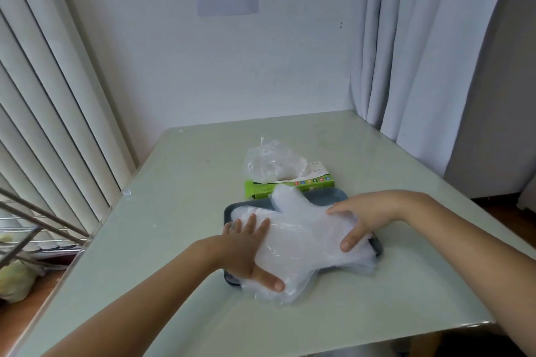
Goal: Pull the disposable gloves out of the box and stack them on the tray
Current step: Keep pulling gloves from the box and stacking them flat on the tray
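A dark grey tray (324, 195) lies in the middle of the table with a stack of clear disposable gloves (304, 238) spread flat over it, their edges hanging past its front rim. My left hand (249, 252) presses flat on the left part of the stack, fingers straight. My right hand (359, 216) rests on the right part, fingers spread and relaxed. Just behind the tray stands the green glove box (293, 186), with a bunch of crumpled clear gloves (271, 164) sticking up out of its opening.
The pale green table (174, 211) has its front edge close to me and a white wall behind it. Vertical blinds hang at the left and curtains (406, 52) at the right. A metal rack (34, 229) stands beyond the table's left edge.
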The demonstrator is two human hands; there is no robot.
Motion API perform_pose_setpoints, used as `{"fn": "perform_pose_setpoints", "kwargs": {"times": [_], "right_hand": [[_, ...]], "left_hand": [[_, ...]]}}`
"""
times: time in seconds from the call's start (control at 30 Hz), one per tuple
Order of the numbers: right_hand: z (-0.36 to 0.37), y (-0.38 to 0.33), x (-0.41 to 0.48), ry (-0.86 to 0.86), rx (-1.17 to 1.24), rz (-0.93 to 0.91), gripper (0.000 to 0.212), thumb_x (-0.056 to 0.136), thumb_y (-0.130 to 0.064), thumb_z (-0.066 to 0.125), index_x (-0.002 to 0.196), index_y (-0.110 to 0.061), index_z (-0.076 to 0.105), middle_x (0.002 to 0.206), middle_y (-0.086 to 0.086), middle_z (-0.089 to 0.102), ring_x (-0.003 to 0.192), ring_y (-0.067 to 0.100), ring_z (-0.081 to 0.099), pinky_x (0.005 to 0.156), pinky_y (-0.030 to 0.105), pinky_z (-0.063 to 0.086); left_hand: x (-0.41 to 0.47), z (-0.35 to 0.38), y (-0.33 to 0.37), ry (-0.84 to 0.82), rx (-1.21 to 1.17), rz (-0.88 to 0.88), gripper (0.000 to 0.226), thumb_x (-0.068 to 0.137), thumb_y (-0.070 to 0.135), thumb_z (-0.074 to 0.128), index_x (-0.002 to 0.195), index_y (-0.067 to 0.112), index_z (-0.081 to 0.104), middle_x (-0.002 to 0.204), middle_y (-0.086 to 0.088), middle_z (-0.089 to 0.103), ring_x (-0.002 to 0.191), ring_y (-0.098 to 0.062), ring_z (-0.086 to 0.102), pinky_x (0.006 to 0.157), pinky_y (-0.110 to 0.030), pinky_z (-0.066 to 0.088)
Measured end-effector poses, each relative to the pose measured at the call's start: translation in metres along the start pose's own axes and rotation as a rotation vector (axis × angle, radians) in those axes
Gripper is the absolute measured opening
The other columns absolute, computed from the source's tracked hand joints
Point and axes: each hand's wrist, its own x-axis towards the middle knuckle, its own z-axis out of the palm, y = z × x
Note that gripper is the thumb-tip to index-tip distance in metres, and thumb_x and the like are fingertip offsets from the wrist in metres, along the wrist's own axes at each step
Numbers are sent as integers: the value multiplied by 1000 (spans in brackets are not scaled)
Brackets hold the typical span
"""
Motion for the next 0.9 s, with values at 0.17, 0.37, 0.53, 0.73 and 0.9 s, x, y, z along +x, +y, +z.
{"fn": "perform_pose_setpoints", "kwargs": {"times": [0.17, 0.37, 0.53, 0.73, 0.9], "right_hand": [[-36, 8, 13, 258, 217, -73, 59, 73, -54, 73, 125, -29, 58, 127, -14, 58, 117, 7, 54, 105, 28, 39], [-52, -21, 58, 734, 270, -237, 62, 75, -24, 80, 130, -21, 53, 132, -1, 53, 118, 12, 49, 93, 18, 33], [-54, -57, 95, 730, 221, -346, 80, 74, -14, 78, 142, -25, 38, 142, 1, 36, 128, 18, 39, 107, 31, 34], [-53, -68, 91, 878, 292, -36, 26, 81, -28, 69, 73, -11, 51, 76, 4, 53, 73, 26, 52, 60, 31, 40], [-33, -49, 44, 432, 57, 282, 49, 75, -58, 68, 60, -15, 50, 52, -1, 57, 50, 15, 53, 51, 24, 35]], "left_hand": [[-11, 3, -10, 20, -57, 48, 130, 72, 69, 67, 146, 24, -30, 155, -1, -31, 144, -26, -26, 120, -43, -8], [-29, 0, -33, 12, -83, 67, 131, 70, 65, 72, 148, 25, -27, 154, 3, -31, 143, -19, -27, 118, -36, -11], [-43, -7, -49, -20, -161, 44, 135, 56, 78, 63, 148, 30, -23, 155, 12, -27, 144, -11, -22, 119, -32, -3], [-40, 2, -45, 13, -181, 62, 126, 59, 80, 56, 149, 33, -20, 156, 10, -27, 142, -10, -26, 119, -31, -7], [-34, 3, -43, 39, -145, 82, 123, 66, 77, 58, 149, 33, -22, 153, 11, -31, 137, -9, -32, 118, -34, -11]]}}
